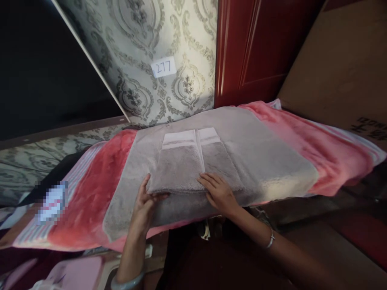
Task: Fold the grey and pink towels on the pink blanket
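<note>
A grey plush towel (181,169) with white and pale bands at its far end lies folded, its two side panels meeting along a line near the middle. My left hand (144,205) is at its near left corner, thumb raised beside the edge and fingers reaching along the near edge, partly hidden. Flat on the near part of the towel, by the lower end of the meeting line, rests my right hand (219,192) with its fingers extended. Beneath the towel spreads a large cloth (266,153), grey in the middle with pink-red and striped ends.
Behind the surface stands a patterned wall (189,52) bearing a paper label (163,67) marked 277. A dark screen (54,72) is at the left. A red door panel (256,44) and a cardboard box (341,68) are at the right. A pink item (77,274) sits lower left.
</note>
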`<state>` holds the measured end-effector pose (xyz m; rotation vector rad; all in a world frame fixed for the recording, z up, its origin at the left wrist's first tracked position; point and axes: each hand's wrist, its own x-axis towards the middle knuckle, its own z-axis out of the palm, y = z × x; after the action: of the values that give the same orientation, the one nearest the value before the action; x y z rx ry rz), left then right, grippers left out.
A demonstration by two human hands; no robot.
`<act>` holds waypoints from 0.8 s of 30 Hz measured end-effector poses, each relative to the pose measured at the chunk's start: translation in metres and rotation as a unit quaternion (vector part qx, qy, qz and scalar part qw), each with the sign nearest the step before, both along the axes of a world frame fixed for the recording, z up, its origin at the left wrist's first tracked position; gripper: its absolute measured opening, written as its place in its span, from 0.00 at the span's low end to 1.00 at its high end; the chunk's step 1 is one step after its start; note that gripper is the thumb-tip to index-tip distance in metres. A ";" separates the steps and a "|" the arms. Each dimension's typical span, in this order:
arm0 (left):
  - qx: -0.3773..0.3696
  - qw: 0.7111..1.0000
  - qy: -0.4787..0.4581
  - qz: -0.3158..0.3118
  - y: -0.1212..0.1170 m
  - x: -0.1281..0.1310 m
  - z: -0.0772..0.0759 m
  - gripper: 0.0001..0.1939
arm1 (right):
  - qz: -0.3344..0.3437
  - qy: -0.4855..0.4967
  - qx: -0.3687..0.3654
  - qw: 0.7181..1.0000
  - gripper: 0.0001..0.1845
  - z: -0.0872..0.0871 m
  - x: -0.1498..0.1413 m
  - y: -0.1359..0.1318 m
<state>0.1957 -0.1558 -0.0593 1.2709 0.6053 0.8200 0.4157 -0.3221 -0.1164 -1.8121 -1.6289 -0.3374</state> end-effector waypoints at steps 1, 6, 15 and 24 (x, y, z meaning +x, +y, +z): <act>0.049 0.998 0.042 0.018 0.003 -0.002 -0.004 0.45 | 0.002 0.006 0.005 1.000 0.34 0.001 0.000 0.001; 0.310 0.923 0.216 0.072 0.029 -0.003 -0.017 0.34 | 0.010 0.015 0.054 0.998 0.31 0.006 0.003 0.006; 0.525 0.819 0.223 0.066 0.058 0.007 -0.008 0.24 | 0.036 0.014 0.094 0.995 0.28 0.039 0.010 0.004; 0.600 0.754 0.268 -0.005 0.062 -0.005 -0.017 0.34 | 0.026 -0.042 0.116 0.992 0.31 0.008 0.005 -0.003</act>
<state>0.1908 -0.0934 -0.0760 2.7652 0.4882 0.8321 0.4206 -0.3251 -0.1084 -1.5981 -1.6179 -0.5629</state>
